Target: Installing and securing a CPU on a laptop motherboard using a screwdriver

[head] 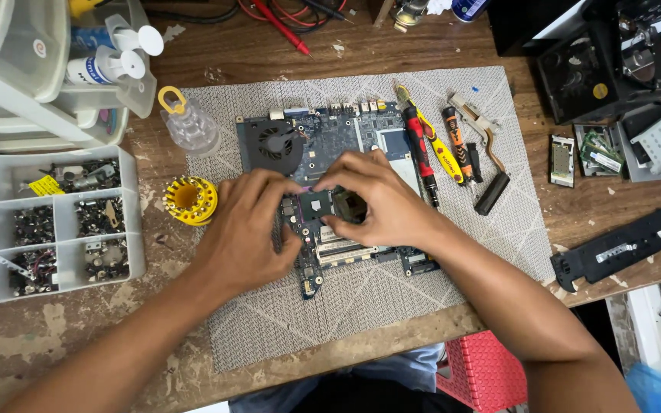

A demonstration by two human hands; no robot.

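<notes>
- Far out to the left of both hands sits a clear plastic compartment box [55,222], its cells full of small dark screws and metal bits.
- Nearer in, just left of the left hand, stands a round yellow plastic bit holder [190,200], and above it a small clear plastic bottle with a yellow ring cap [187,122].
- The left hand [246,229] lies palm down on the blue laptop motherboard [330,138], fingers curled, their tips pressing the left edge of a small square dark green processor chip [317,203].
- That chip sits on the board in the narrow gap between the two hands, near the board's middle; the black round fan [273,145] lies above the left hand's knuckles.
- The right hand [380,203] meets it from the other side, thumb and fingers bent in around a dark square part [350,205] touching the chip's right edge; whether it truly pinches the part I cannot tell.
- The board rests on a grey woven mat [346,321] spread over the worn wooden table [55,352].
- Just right of the right hand lie a red-and-black screwdriver [419,149], a yellow-and-red one [437,149], and an orange-and-black one [457,145].
- Beyond those lies a bent copper heat pipe with a black end [491,164].
</notes>
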